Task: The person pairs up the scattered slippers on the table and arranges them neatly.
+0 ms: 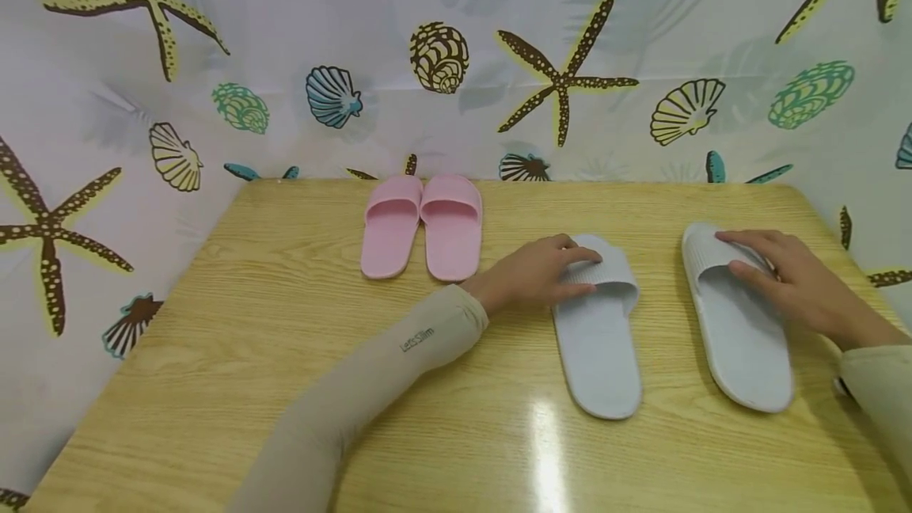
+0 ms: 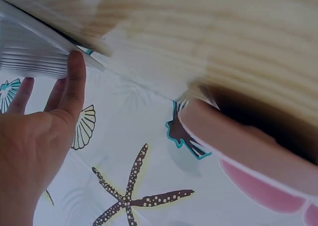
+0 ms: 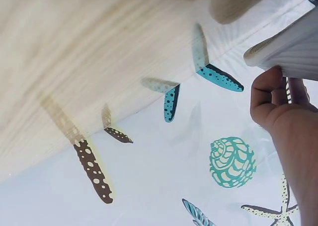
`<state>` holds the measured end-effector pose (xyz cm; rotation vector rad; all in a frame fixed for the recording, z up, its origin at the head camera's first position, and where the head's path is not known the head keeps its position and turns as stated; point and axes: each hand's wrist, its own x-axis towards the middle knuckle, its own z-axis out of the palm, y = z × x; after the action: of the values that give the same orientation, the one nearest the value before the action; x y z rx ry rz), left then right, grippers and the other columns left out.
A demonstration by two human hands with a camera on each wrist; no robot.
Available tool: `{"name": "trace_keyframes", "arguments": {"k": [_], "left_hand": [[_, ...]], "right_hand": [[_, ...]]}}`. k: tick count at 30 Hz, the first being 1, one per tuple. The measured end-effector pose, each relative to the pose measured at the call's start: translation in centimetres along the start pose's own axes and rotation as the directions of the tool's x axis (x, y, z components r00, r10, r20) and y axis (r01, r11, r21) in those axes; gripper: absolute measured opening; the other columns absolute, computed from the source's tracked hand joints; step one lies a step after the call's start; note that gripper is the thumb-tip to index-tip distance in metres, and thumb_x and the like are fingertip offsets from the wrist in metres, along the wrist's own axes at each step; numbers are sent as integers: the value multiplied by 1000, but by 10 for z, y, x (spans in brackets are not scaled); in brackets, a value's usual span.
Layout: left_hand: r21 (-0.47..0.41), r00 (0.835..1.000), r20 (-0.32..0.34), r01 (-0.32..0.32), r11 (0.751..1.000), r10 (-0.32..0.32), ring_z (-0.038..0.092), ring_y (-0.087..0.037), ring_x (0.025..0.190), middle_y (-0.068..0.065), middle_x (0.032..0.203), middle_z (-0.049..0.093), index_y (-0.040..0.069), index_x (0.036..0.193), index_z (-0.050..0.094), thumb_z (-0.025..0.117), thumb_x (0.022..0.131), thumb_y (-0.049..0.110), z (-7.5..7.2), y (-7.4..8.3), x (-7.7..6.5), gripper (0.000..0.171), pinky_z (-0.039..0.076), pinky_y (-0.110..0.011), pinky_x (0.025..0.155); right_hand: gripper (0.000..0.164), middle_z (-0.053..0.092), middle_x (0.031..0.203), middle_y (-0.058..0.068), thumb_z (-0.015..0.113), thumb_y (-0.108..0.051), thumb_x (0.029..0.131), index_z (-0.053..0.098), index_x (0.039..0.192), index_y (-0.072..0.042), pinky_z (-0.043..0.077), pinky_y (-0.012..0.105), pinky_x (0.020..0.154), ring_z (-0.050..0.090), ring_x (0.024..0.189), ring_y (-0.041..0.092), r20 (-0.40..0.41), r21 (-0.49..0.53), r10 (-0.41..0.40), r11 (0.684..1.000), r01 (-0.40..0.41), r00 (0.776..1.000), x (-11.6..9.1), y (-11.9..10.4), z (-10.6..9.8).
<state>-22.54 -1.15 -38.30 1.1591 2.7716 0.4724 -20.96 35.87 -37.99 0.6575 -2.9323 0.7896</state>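
My left hand (image 1: 536, 274) reaches over the strap of a white slide slipper (image 1: 600, 362). Its thumb and index finger lie across that strap, and in the left wrist view the fingers (image 2: 75, 82) are fairly straight, fingertips right at the slipper's edge. Farther right, my right hand (image 1: 794, 279) is at the strap of the other white slipper (image 1: 744, 339), fingers on top and thumb by the opening. Bent fingers (image 3: 268, 89) hold this slipper's side in the right wrist view, where a gap shows between its toe and the reflection on the tabletop. Both toes point away from me.
A pair of pink slippers (image 1: 422, 236) stands side by side near the table's back edge, left of the white ones. The wooden table (image 1: 235, 355) meets a cloth backdrop (image 1: 385, 14) printed with starfish and shells behind and at both sides.
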Motion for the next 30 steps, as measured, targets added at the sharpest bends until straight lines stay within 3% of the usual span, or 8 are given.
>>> {"name": "trace_keyframes", "arguments": {"k": [5, 13, 20, 24, 30], "left_hand": [[12, 1000, 10, -4, 1000, 3, 60, -18, 117, -6, 134, 57, 28, 143, 53, 58, 98, 50, 2, 0, -7, 50, 49, -32, 101], [20, 998, 19, -61, 998, 61, 61, -20, 116, -9, 132, 58, 26, 143, 52, 59, 98, 46, 1, -2, -20, 49, 50, -33, 100], [10, 998, 5, -60, 998, 60, 62, -19, 113, -8, 132, 58, 26, 141, 53, 59, 98, 46, -1, -2, -29, 48, 51, -32, 98], [24, 996, -12, -89, 996, 89, 62, -18, 112, -8, 131, 58, 28, 141, 54, 59, 98, 45, -1, -4, -35, 46, 51, -31, 96], [13, 993, -47, -104, 995, 104, 60, -18, 115, -7, 130, 58, 29, 140, 55, 58, 99, 45, -1, -5, -44, 44, 50, -31, 100]], "right_hand": [[47, 44, 145, 29, 58, -22, 101, 49, 146, -16, 23, 70, 97, 35, 129, 53, 6, 7, -13, 1000, 13, 1000, -4, -7, 3], [48, 45, 145, 22, 62, -21, 99, 51, 145, -23, 25, 63, 100, 38, 129, 44, 27, 12, -44, 999, 44, 999, -7, -19, 10], [51, 45, 145, 20, 66, -23, 96, 51, 144, -30, 29, 62, 96, 39, 129, 42, 23, 12, -45, 999, 44, 999, -8, -30, 13], [53, 47, 143, 19, 69, -25, 94, 53, 143, -32, 31, 63, 94, 40, 128, 41, 18, 9, -38, 999, 37, 999, -8, -35, 14], [52, 53, 138, 12, 73, -26, 91, 57, 139, -34, 36, 56, 92, 44, 126, 34, 18, -4, -41, 999, 41, 999, -9, -44, 18]]}}
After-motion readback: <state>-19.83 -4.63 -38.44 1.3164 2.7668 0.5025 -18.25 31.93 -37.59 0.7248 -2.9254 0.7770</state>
